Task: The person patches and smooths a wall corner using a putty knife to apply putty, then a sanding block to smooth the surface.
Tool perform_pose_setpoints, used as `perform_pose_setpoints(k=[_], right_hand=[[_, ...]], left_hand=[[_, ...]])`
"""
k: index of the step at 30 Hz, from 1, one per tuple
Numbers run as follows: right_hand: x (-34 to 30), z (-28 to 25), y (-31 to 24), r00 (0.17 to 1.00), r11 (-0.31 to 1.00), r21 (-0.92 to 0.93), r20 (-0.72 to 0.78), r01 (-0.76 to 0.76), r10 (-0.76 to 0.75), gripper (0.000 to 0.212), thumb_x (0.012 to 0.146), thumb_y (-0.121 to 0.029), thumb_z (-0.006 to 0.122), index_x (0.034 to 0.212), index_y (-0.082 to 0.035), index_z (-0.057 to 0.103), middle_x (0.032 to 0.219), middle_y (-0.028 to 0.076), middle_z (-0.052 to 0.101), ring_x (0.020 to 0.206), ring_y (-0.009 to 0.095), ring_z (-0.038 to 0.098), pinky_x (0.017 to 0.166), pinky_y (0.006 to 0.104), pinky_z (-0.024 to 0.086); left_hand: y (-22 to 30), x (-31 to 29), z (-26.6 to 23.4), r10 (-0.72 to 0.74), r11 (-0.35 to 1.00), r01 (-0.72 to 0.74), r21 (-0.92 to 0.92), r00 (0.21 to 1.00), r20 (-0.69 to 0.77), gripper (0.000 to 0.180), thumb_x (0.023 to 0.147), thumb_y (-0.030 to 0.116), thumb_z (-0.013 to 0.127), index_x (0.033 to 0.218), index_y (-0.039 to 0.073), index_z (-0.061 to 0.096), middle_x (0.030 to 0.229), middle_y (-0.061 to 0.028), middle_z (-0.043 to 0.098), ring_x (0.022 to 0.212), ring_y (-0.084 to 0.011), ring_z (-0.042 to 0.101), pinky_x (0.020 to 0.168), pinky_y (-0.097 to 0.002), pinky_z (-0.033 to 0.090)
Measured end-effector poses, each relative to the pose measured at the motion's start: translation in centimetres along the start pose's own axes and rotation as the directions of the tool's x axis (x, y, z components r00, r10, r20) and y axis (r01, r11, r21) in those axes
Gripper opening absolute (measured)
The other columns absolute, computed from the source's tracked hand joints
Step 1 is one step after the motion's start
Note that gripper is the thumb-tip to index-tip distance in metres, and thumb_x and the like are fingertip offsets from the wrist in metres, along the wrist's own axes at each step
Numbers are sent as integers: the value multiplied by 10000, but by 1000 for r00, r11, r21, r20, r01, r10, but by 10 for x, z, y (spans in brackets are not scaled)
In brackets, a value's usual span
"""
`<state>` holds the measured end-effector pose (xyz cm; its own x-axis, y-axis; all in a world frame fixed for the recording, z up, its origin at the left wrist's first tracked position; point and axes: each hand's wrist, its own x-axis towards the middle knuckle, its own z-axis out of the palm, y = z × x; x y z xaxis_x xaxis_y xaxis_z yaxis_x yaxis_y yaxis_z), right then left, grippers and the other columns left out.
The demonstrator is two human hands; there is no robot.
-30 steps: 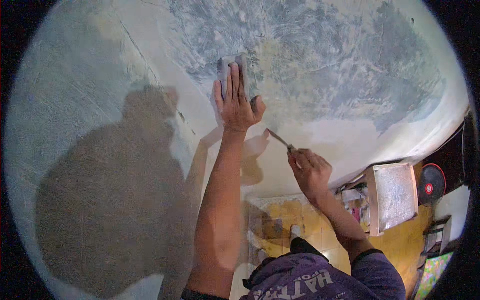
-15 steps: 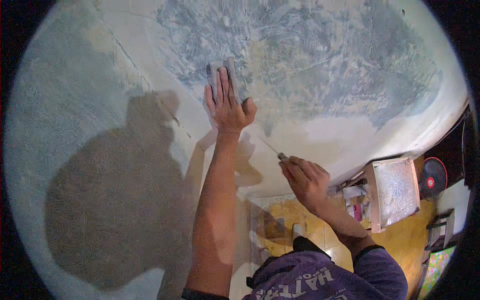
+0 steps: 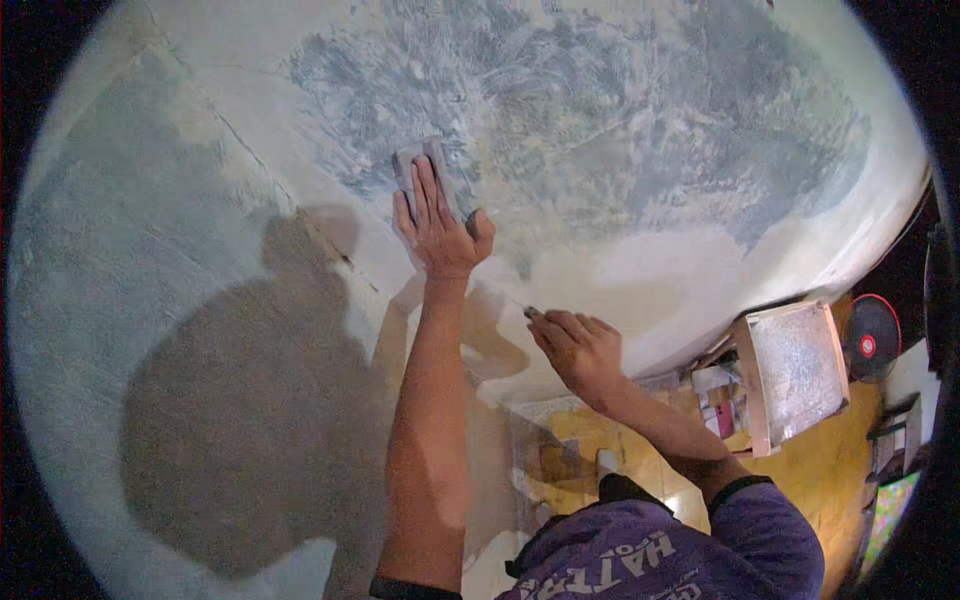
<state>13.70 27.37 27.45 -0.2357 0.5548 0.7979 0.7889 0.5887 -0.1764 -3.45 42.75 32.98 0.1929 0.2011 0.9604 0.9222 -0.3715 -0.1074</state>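
Right hand (image 3: pixel 580 357) nearer one grey block (image 3: pixel 441 170)

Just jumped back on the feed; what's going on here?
A person has both hands up at a patchy blue-grey and whitish wall. The left hand lies with fingers extended over a flat grey block against the wall. The right hand, lower and to the right, grips a slim hand tool; its blade is hard to make out.

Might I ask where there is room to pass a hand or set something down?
Pale wall lies bare between the right hand and silvery panel; floor, between that and the purple sleeve. Crowded: small items left of the panel, the fan right.
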Motion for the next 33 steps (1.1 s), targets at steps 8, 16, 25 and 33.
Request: perform_pose_setpoints(k=[8, 16, 25, 33], right_hand=[[5, -11, 12, 999, 997, -59, 22, -46, 47, 90, 762, -119, 714, 816, -90, 648, 838, 24, 646, 634, 199, 621, 540, 314, 489], [-2, -4, 18, 996, 996, 1, -13, -90, 90, 97, 751, -127, 734, 804, -100, 657, 794, 17, 640, 619, 186, 625, 525, 311, 494], [-18, -2, 10, 993, 992, 44, -5, -118, 118, 85, 788, -136, 677, 841, -96, 623, 856, 29, 633, 622, 201, 619, 528, 338, 498], [-10, -13, 17, 980, 985, 47, -98, -167, 171, 114, 730, -94, 754, 777, -65, 654, 782, 59, 650, 615, 212, 634, 521, 309, 501]], left_hand=[[8, 2, -1, 2, 1000, -4, -29, 998, -61, 659, 925, 418, 327, 1396, -43, 312, 1443, -224, 343, 1339, -341, 338, 1077, -514, 183], [7, 4, 2, -22, 998, 17, -62, 997, -80, 655, 928, 434, 317, 1392, -28, 339, 1433, -211, 367, 1341, -325, 338, 1081, -504, 192], [4, 3, -4, -2, 1000, 0, -30, 997, -82, 647, 924, 411, 323, 1381, -46, 353, 1438, -188, 372, 1334, -315, 353, 1073, -497, 214], [2, 8, 5, 32, 999, -33, -12, 998, -50, 680, 901, 415, 354, 1391, -54, 307, 1442, -215, 342, 1341, -354, 320, 1064, -529, 210]])
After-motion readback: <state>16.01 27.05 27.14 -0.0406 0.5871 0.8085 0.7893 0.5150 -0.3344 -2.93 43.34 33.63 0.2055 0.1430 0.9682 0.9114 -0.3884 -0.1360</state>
